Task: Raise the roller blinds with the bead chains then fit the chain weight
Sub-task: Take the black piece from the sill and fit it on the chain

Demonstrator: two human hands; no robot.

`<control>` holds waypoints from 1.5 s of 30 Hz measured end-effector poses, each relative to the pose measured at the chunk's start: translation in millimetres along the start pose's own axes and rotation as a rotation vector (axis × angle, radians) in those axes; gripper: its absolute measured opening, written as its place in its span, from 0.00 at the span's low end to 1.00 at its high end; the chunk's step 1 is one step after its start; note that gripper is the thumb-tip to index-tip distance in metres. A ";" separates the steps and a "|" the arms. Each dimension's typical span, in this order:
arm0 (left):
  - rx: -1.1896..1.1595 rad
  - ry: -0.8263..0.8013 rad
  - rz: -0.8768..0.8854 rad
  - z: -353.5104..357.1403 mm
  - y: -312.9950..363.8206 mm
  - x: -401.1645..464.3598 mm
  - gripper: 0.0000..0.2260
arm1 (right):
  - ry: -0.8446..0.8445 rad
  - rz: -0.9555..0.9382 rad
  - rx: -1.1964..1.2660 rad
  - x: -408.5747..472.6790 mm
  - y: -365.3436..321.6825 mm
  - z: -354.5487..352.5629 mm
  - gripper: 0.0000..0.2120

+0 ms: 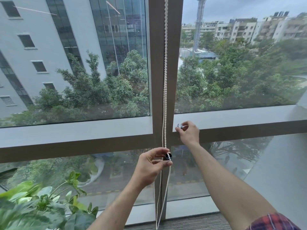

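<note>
Nearest to the camera, at the lower right, is a red checked sleeve (274, 221), and at the lower left the leaves of a potted plant (38, 201). From here both bare arms reach forward to the window.

The left hand (149, 168) is lower and nearer. Its grip is narrow: thumb and fingers pinch a small dark round piece (168, 156), which I judge to be one part of the chain weight, and it sits against the white bead chain (165, 97). A few beads lie across the face of this piece, so the chain seems already laid in it.

The right hand (188, 132) is higher and a little further, at the grey horizontal window frame (232, 120). Its fingers are closed on a small pale part with dark round openings (179, 126); it is too small to say exactly what it is, but probably it is the other part of the weight. The two pieces are apart.

No blind fabric covers the glass, so I judge the raising is finished and the fitting of the weight is the step in hand. The next move calls for bringing the right piece down to the left one, lining them up with the beads between, and pressing them together while the left hand keeps the chain steady.

The chain is a double strand hanging along the brown vertical mullion (156, 63), from the top edge down to the floor; it looks thin and loose below the hand. Beyond the glass are trees and buildings
</note>
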State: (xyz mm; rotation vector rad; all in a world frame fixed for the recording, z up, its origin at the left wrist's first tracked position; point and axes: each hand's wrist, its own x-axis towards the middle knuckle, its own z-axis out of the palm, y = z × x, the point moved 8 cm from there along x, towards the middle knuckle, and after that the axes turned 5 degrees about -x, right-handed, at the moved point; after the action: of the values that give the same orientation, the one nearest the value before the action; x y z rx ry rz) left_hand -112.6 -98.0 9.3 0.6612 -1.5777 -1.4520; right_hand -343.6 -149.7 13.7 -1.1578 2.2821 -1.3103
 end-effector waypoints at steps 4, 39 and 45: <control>-0.011 0.006 0.002 -0.6 0.3 1.0 0.16 | -0.022 -0.033 0.158 -18.8 3.3 -5.1 0.11; -0.117 -0.066 0.071 7.7 22.1 7.3 0.15 | -0.323 -0.757 -0.145 -144.4 -88.3 -49.7 0.16; -0.141 -0.090 0.074 5.7 24.1 6.2 0.14 | -0.328 -0.810 -0.178 -150.1 -93.5 -45.1 0.16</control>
State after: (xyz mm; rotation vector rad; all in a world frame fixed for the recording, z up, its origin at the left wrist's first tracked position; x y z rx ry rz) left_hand -116.4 -95.9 34.5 0.4570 -1.5346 -1.5398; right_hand -224.8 -35.6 92.5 -2.3114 1.7579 -1.0110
